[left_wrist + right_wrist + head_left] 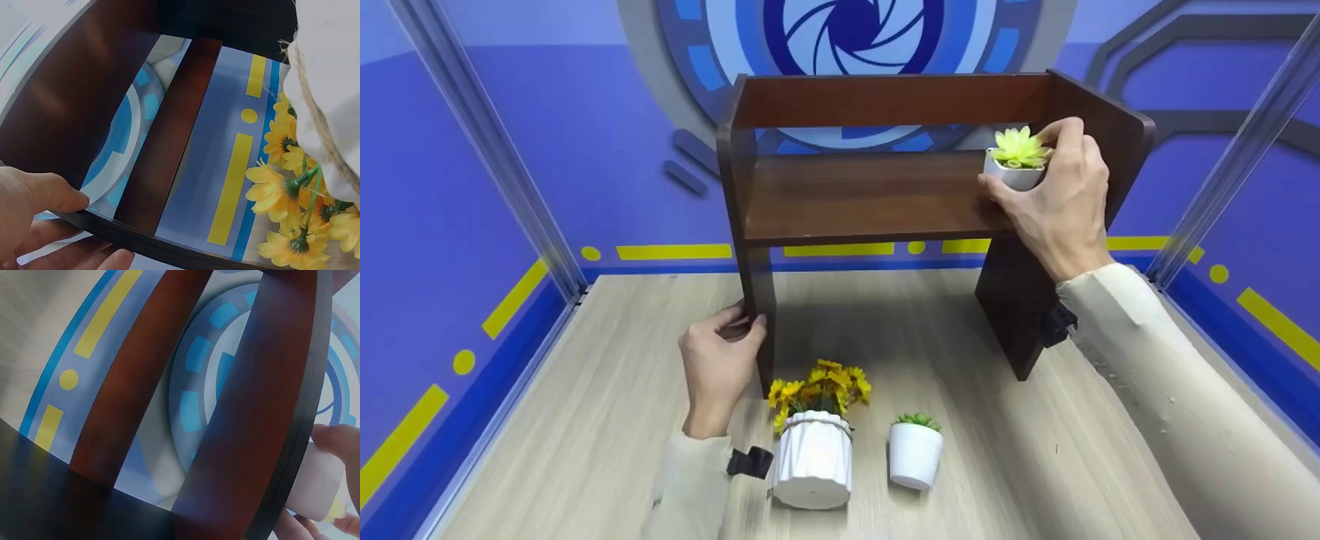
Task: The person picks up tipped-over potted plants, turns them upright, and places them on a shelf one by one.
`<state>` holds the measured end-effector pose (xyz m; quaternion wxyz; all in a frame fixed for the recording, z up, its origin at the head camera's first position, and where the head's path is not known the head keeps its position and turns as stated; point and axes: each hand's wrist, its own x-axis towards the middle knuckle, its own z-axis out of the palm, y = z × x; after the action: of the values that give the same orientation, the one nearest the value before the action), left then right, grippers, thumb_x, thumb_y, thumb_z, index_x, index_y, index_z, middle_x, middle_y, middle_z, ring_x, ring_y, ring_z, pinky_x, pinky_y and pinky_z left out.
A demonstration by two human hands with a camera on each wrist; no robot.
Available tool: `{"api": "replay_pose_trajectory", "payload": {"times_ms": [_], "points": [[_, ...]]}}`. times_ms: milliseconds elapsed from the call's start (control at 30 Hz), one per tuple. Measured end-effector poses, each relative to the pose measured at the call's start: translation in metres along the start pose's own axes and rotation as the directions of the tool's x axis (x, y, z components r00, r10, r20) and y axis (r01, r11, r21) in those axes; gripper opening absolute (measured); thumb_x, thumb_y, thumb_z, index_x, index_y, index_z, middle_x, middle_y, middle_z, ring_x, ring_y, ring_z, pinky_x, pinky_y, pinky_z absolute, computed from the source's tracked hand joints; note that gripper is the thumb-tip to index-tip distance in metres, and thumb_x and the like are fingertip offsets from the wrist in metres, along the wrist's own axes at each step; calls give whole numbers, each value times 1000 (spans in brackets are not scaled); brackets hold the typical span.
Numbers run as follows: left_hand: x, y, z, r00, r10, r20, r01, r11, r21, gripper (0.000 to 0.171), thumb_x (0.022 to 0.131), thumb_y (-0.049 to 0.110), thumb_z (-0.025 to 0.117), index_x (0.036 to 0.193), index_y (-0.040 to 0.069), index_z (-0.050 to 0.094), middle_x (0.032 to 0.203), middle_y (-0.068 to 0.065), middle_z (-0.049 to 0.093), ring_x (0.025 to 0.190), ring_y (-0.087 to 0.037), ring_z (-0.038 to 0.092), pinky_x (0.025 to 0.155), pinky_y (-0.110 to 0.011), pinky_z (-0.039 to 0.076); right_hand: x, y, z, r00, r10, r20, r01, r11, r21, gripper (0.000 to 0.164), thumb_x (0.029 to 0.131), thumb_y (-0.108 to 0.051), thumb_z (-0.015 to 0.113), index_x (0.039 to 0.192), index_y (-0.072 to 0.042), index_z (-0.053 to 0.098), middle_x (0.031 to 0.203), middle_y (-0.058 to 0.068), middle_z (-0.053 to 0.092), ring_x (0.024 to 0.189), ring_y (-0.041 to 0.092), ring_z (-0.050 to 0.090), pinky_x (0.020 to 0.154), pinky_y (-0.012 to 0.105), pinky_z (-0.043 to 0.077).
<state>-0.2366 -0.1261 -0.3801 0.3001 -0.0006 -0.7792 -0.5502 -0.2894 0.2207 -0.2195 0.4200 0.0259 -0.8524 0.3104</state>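
My right hand (1061, 195) grips a small white pot with a yellow-green succulent (1018, 169), thumb at its near left and fingers behind on the right. The pot is at the right end of the upper board of a dark brown wooden shelf (877, 199). In the right wrist view, the white pot (318, 484) shows past the board's front edge. My left hand (720, 367) holds the shelf's left side panel low down. The left wrist view has the thumb (53, 191) on the panel's inner side and the other fingers outside.
A white fluted pot with yellow flowers (814, 461) stands on the wooden table (607, 420) before the shelf's left leg. To its right is a smaller white pot with a green succulent (915, 454). Blue printed walls (585, 150) enclose the back and sides.
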Motion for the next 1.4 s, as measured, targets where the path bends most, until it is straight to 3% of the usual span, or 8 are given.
{"api": "replay_pose_trajectory", "payload": {"times_ms": [167, 467, 800, 1033, 1233, 1400], "points": [[0, 0, -1, 1000, -7, -6, 7, 1000, 23, 27, 85, 10, 79, 110, 1, 79, 99, -16, 79, 79, -26, 78, 69, -24, 62, 4, 0, 3, 1000, 12, 15, -11, 1000, -6, 68, 78, -35, 86, 122, 2, 51, 114, 24, 59, 109, 34, 54, 96, 44, 48], [0, -1, 1, 1000, 2, -2, -2, 1000, -2, 27, 84, 9, 79, 111, 2, 79, 98, -16, 79, 79, -26, 78, 65, -13, 58, 8, 3, 7, 997, 63, 51, -61, 998, -34, 71, 78, -36, 87, 126, 0, 49, 116, 23, 58, 111, 33, 53, 101, 42, 48], [0, 0, 1, 1000, 15, -5, -15, 1000, -2, 27, 84, 8, 79, 110, 0, 79, 97, -17, 79, 77, -26, 78, 68, -28, 63, 15, 6, 11, 991, 98, 87, -93, 994, -58, 72, 80, -38, 86, 127, 0, 46, 119, 23, 57, 114, 34, 52, 105, 42, 47], [-1, -1, 1, 1000, 21, -3, -21, 1000, 1, 25, 85, 9, 79, 109, 2, 80, 96, -15, 80, 78, -25, 78, 67, -21, 61, 15, 10, 14, 987, 115, 110, -109, 992, -64, 75, 80, -40, 86, 128, -1, 45, 120, 24, 55, 115, 34, 51, 104, 44, 47], [-2, -1, 0, 1000, 21, -4, -21, 1000, 13, 25, 85, 9, 79, 108, 2, 80, 97, -16, 79, 78, -26, 78, 69, -31, 63, 12, 9, 13, 983, 125, 134, -116, 990, -75, 76, 82, -41, 84, 132, -2, 43, 123, 23, 54, 116, 33, 51, 106, 44, 48], [-2, -1, 1, 1000, 22, -3, -22, 1000, 18, 25, 85, 9, 79, 109, 1, 79, 97, -16, 79, 78, -26, 78, 69, -32, 64, 11, 8, 12, 976, 144, 160, -132, 987, -87, 79, 82, -43, 83, 136, -4, 40, 127, 23, 54, 120, 33, 51, 109, 44, 49]]}}
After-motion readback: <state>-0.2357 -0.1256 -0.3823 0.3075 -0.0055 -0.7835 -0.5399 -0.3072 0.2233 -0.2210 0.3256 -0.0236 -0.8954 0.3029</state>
